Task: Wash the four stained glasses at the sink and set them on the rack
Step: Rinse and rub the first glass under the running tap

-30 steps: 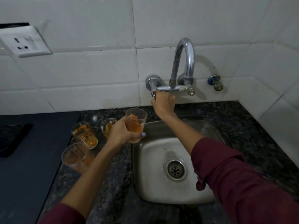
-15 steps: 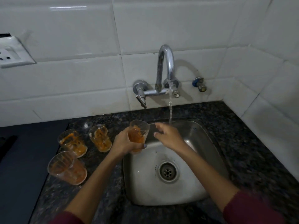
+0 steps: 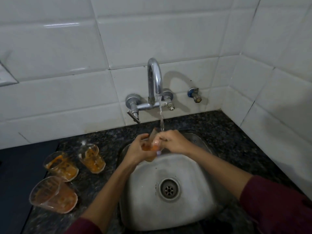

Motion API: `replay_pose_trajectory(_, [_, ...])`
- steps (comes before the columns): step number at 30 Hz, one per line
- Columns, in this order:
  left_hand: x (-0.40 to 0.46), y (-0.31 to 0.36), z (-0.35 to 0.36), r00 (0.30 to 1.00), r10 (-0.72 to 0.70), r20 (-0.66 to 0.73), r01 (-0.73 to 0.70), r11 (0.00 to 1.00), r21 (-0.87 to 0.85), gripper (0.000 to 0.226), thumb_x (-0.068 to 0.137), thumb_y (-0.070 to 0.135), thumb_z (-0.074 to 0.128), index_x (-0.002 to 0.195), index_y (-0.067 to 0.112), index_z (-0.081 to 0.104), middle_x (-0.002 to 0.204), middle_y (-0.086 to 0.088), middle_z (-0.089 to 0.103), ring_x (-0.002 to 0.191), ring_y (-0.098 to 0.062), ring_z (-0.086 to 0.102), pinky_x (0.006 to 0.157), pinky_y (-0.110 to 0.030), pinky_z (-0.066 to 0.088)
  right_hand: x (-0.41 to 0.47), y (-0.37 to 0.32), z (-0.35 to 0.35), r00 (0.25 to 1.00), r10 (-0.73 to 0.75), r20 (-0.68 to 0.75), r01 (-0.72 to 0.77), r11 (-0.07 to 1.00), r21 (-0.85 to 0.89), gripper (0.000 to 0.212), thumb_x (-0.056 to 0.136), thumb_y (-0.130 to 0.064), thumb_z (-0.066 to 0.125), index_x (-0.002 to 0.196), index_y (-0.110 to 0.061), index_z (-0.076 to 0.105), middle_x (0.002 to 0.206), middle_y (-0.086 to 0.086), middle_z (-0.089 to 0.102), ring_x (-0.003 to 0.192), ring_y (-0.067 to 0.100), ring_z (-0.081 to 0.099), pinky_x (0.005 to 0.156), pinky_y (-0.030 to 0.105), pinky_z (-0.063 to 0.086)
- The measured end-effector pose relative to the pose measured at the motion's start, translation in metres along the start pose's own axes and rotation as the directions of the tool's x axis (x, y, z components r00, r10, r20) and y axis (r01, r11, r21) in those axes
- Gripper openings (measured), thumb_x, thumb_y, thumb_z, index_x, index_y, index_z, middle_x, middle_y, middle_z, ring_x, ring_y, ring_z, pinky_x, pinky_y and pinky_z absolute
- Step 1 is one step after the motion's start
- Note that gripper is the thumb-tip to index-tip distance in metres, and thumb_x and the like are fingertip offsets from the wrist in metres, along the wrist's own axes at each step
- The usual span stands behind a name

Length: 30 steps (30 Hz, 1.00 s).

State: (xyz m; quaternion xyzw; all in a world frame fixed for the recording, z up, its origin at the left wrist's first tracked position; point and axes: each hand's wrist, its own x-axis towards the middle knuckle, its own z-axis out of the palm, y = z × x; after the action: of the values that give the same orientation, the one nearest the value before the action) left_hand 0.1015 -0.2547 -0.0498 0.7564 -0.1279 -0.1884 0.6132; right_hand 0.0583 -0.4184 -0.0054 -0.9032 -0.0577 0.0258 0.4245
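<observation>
Held glass (image 3: 150,144): tilted over the back of the sink (image 3: 199,205), under the running stream (image 3: 161,119); largely hidden by both hands.
Left hand (image 3: 137,152): wrapped around the held glass from the left.
Right hand (image 3: 172,142): fingers closed on its rim side.
Waiting glasses: three, orange-stained, on the dark counter (image 3: 236,141) left of the sink: nearest glass (image 3: 53,195), middle glass (image 3: 60,166), far glass (image 3: 92,158).
Tap (image 3: 154,85): wall-mounted, flowing.
Side valve (image 3: 195,95): right of the tap, apart.

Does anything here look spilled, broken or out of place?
Nothing stands out. Three orange-stained clear glasses stand upright on the dark speckled counter; both hands hold the fourth glass under the running chrome tap, over the steel sink.
</observation>
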Motion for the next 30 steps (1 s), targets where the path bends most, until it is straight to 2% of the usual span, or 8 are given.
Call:
replay_pose_trajectory(5, [-0.004, -0.015, 0.009, 0.961, -0.017, -0.277, -0.122, 0.871, -0.477, 0.029, 0.074, 0.035, 0.076, 0.096, 0.018, 0.066, 0.093, -0.009, 0.069, 0.084, -0.026, 0.065, 0.077, -0.042, 0.056, 0.007, -0.009, 0.016, 0.995, 0.095, -0.012, -0.077, 0.869, 0.489, 0.016, 0.087, -0.012, 0.059, 0.098, -0.007, 0.069, 0.096, 0.014, 0.069, 0.092, 0.023, 0.065, 0.086, 0.036, 0.051])
replay_pose_trajectory(11, [0.007, -0.007, 0.002, 0.897, -0.414, 0.153, 0.396, 0.602, -0.693, 0.031, 0.094, 0.034, 0.052, 0.093, 0.008, 0.068, 0.081, -0.015, 0.071, 0.070, -0.026, 0.068, 0.059, -0.042, 0.058, 0.001, 0.017, 0.015, 0.897, -0.267, 0.353, 0.386, 0.862, -0.329, 0.025, 0.089, -0.022, 0.056, 0.112, -0.018, 0.065, 0.112, 0.005, 0.067, 0.103, 0.018, 0.060, 0.090, 0.039, 0.050])
replay_pose_trajectory(13, [0.010, -0.010, 0.010, 0.934, -0.341, 0.104, 0.303, 0.604, -0.737, 0.029, 0.092, 0.034, 0.052, 0.099, 0.009, 0.065, 0.084, -0.012, 0.069, 0.069, -0.022, 0.067, 0.061, -0.038, 0.057, 0.005, 0.007, 0.014, 0.963, -0.154, 0.221, 0.167, 0.985, -0.040, 0.023, 0.090, -0.016, 0.056, 0.110, -0.010, 0.066, 0.105, 0.007, 0.069, 0.093, 0.012, 0.062, 0.090, 0.032, 0.050])
replay_pose_trajectory(16, [0.017, -0.012, 0.026, 0.940, -0.242, -0.241, 0.008, 0.721, -0.693, 0.016, 0.094, 0.027, 0.055, 0.082, 0.016, 0.059, 0.074, -0.007, 0.060, 0.065, -0.019, 0.059, 0.062, -0.034, 0.049, 0.016, -0.008, 0.014, 0.973, 0.084, 0.215, -0.173, 0.882, 0.437, 0.025, 0.089, -0.002, 0.053, 0.107, 0.013, 0.059, 0.097, 0.026, 0.065, 0.081, 0.022, 0.062, 0.084, 0.039, 0.050])
replay_pose_trajectory(20, [0.024, -0.002, 0.020, 0.908, -0.360, -0.214, 0.169, 0.781, -0.601, 0.017, 0.091, 0.027, 0.054, 0.081, 0.015, 0.058, 0.070, -0.009, 0.058, 0.059, -0.022, 0.056, 0.049, -0.030, 0.049, 0.015, 0.003, 0.012, 0.910, -0.114, 0.398, 0.205, 0.959, -0.194, 0.033, 0.085, -0.002, 0.053, 0.117, -0.004, 0.058, 0.115, 0.019, 0.064, 0.105, 0.032, 0.060, 0.095, 0.045, 0.047])
replay_pose_trajectory(25, [0.025, 0.007, 0.014, 0.897, -0.436, -0.072, 0.368, 0.827, -0.425, 0.024, 0.093, 0.034, 0.053, 0.097, 0.011, 0.057, 0.072, -0.007, 0.059, 0.060, -0.019, 0.057, 0.036, -0.022, 0.043, 0.015, 0.010, 0.005, 0.917, -0.054, 0.396, 0.364, 0.522, -0.771, 0.028, 0.086, -0.011, 0.048, 0.113, -0.008, 0.055, 0.114, 0.011, 0.060, 0.104, 0.027, 0.056, 0.087, 0.032, 0.042])
replay_pose_trajectory(28, [0.026, -0.001, 0.013, 0.961, -0.264, -0.087, 0.201, 0.876, -0.439, 0.024, 0.093, 0.035, 0.053, 0.102, 0.013, 0.058, 0.076, -0.013, 0.058, 0.054, -0.020, 0.058, 0.036, -0.023, 0.042, 0.018, 0.002, 0.006, 0.877, 0.095, 0.471, 0.099, 0.924, -0.370, 0.018, 0.085, -0.007, 0.050, 0.102, -0.008, 0.055, 0.091, 0.006, 0.056, 0.084, 0.019, 0.054, 0.067, 0.021, 0.036])
replay_pose_trajectory(30, [0.023, -0.004, 0.015, 0.981, -0.132, -0.143, 0.062, 0.907, -0.416, 0.024, 0.094, 0.033, 0.052, 0.091, 0.010, 0.056, 0.069, -0.016, 0.054, 0.043, -0.019, 0.053, 0.034, -0.021, 0.036, 0.015, -0.012, 0.006, 0.822, 0.115, 0.557, -0.237, 0.960, 0.151, 0.023, 0.084, 0.004, 0.049, 0.101, -0.012, 0.054, 0.088, 0.004, 0.055, 0.083, 0.013, 0.052, 0.071, 0.022, 0.039])
